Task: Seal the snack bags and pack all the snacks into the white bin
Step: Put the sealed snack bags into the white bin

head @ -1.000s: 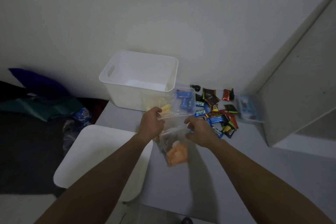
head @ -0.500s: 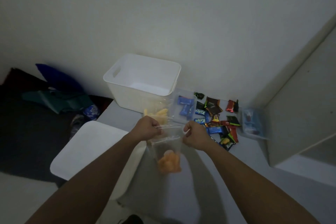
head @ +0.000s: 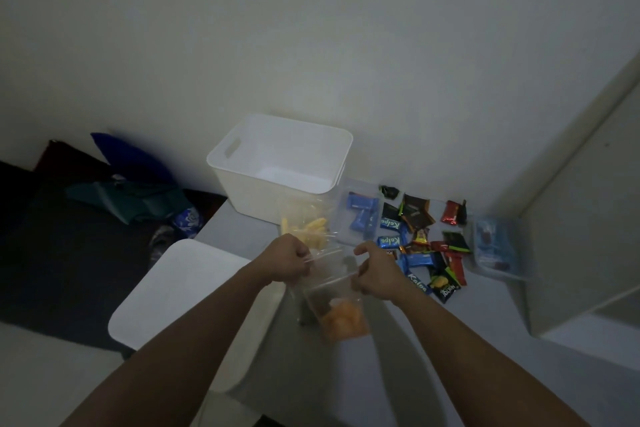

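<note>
A clear zip bag with orange snacks [head: 341, 317] hangs above the grey table. My left hand [head: 289, 260] pinches its top left corner and my right hand [head: 375, 270] pinches its top right corner, with the top edge stretched between them. The white bin [head: 277, 194] stands behind, against the wall, and looks empty. A clear bag of yellow sticks [head: 308, 224] lies in front of the bin. Beside it lies a clear bag of blue wrapped sweets [head: 360, 213]. Several loose wrapped snacks [head: 420, 246] are scattered to the right.
A white lid [head: 180, 298] lies on the table's left edge. Another clear bag with blue contents [head: 495, 246] lies at the far right, next to a white cabinet [head: 581, 218]. Dark cloth and a blue cushion [head: 128, 163] sit on the floor at the left.
The bag has stayed held by its top corners between both hands. My hands have drawn slightly apart along its top edge, and the head camera has shifted.
</note>
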A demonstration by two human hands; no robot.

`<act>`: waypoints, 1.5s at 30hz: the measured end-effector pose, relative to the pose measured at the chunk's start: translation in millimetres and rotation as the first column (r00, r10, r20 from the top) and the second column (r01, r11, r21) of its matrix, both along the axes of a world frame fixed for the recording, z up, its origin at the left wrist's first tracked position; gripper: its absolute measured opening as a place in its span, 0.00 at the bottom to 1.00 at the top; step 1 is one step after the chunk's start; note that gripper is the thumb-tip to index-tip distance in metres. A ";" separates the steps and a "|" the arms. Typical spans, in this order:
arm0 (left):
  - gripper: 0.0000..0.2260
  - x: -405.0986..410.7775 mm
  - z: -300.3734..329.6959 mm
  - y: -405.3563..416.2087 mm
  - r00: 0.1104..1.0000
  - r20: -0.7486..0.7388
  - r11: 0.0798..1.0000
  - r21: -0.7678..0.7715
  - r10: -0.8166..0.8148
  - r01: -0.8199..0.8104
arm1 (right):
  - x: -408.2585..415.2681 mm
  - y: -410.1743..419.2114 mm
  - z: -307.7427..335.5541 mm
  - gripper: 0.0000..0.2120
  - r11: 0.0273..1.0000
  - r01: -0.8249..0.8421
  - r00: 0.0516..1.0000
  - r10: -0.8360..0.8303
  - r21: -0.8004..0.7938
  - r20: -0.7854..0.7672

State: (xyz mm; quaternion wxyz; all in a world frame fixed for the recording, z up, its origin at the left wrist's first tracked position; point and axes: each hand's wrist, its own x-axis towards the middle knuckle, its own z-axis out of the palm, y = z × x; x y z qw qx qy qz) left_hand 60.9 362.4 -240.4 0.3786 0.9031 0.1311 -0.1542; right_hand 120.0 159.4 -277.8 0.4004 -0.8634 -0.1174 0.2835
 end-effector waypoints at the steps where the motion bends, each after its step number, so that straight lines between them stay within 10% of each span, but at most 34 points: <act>1: 0.05 1.4 6.2 0.9 0.999 -0.028 1.000 -0.016 -0.019 0.018 | 3.8 -3.1 9.4 0.24 0.999 -0.033 0.999 0.033 -0.016 -0.019; 7: 0.06 23.9 68.8 15.4 0.990 -0.125 0.993 -0.104 -0.067 0.054 | 30.8 -16.7 99.6 0.12 0.939 -0.310 0.950 0.311 -0.149 -0.019; 17: 0.06 100.2 176.0 68.2 0.971 0.175 0.960 -0.255 0.165 -0.117 | 98.7 45.8 217.0 0.04 0.936 0.091 0.966 -0.166 0.340 0.199; 32: 0.05 233.8 74.0 110.9 0.928 0.033 0.898 -0.267 0.371 -0.349 | 212.5 166.9 120.1 0.09 0.985 0.174 0.961 -0.169 -0.002 0.217; 45: 0.17 240.7 36.3 85.9 0.990 0.059 0.970 -0.218 0.126 -0.110 | 220.5 141.7 94.0 0.22 0.972 0.216 0.940 -0.182 -0.092 0.288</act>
